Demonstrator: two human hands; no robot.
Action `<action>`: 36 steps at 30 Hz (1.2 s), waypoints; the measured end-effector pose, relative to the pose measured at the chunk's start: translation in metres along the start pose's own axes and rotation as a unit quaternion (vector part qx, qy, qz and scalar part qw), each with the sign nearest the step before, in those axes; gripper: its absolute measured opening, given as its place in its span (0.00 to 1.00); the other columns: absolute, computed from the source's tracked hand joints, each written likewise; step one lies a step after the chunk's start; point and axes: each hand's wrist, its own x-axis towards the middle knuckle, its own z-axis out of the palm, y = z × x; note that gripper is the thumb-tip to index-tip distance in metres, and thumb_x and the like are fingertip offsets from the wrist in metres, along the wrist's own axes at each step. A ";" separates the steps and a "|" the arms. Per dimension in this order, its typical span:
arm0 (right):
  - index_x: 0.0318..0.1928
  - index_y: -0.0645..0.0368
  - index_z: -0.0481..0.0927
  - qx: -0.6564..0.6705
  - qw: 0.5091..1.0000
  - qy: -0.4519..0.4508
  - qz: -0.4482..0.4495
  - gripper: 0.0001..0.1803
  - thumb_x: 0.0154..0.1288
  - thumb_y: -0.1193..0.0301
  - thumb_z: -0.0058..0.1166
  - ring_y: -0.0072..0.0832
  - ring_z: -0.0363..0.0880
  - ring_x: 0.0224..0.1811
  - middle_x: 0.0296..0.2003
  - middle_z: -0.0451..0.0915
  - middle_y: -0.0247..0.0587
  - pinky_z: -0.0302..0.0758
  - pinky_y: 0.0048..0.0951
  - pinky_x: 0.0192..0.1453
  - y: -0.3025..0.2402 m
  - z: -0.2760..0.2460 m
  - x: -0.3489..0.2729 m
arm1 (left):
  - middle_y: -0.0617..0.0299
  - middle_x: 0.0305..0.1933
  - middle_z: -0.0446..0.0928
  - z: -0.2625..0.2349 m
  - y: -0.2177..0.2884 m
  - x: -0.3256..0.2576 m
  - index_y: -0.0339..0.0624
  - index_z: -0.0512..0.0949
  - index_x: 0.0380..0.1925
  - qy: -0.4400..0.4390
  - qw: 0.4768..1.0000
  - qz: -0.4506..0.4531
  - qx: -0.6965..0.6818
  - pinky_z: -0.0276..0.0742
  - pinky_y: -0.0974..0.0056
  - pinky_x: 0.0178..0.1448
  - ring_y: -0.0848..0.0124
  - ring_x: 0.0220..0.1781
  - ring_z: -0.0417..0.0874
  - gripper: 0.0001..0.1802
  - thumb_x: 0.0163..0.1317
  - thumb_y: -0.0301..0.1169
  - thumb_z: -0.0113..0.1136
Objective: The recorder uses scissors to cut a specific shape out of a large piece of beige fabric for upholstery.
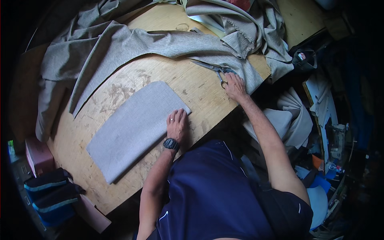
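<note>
Centre: folded cloth (134,124), best kept flat by left hand (177,124). Upper right: scissors (217,69), touched by right hand (236,85). Neither finger-clasp can be told.

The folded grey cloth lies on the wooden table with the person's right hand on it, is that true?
Almost! In the head view, it's the left hand, not the right hand, on the folded grey cloth, which does lie on the wooden table.

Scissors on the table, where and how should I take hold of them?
Probably grip the scissors by their handle loops, coming from the near right, where the right hand is: the blades point left and away from that side.
</note>
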 end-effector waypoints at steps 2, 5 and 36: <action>0.55 0.61 0.72 -0.021 1.000 -0.019 0.013 0.23 0.59 0.70 0.55 0.48 0.70 0.62 0.53 0.74 0.50 0.70 0.47 0.62 -0.004 0.000 0.003 | 0.61 0.66 0.70 -0.008 0.002 0.004 0.49 0.72 0.62 -0.011 0.999 0.012 0.050 0.63 0.52 0.68 0.59 0.67 0.69 0.28 0.58 0.30 0.58; 0.56 0.62 0.72 -0.072 0.994 -0.073 0.024 0.25 0.57 0.70 0.56 0.52 0.77 0.53 0.49 0.74 0.53 0.75 0.50 0.53 0.010 0.008 0.024 | 0.63 0.62 0.72 -0.004 0.013 0.021 0.49 0.74 0.57 -0.004 0.999 -0.011 0.032 0.66 0.52 0.63 0.59 0.64 0.71 0.24 0.57 0.30 0.57; 0.31 0.61 0.74 0.088 0.925 -0.108 -0.354 0.39 0.50 0.32 0.61 0.41 0.81 0.30 0.25 0.76 0.45 0.79 0.38 0.36 -0.093 -0.080 -0.075 | 0.62 0.36 0.84 -0.125 0.041 -0.007 0.31 0.83 0.40 -0.024 0.785 -0.251 -0.566 0.76 0.70 0.47 0.76 0.40 0.80 0.09 0.61 0.24 0.62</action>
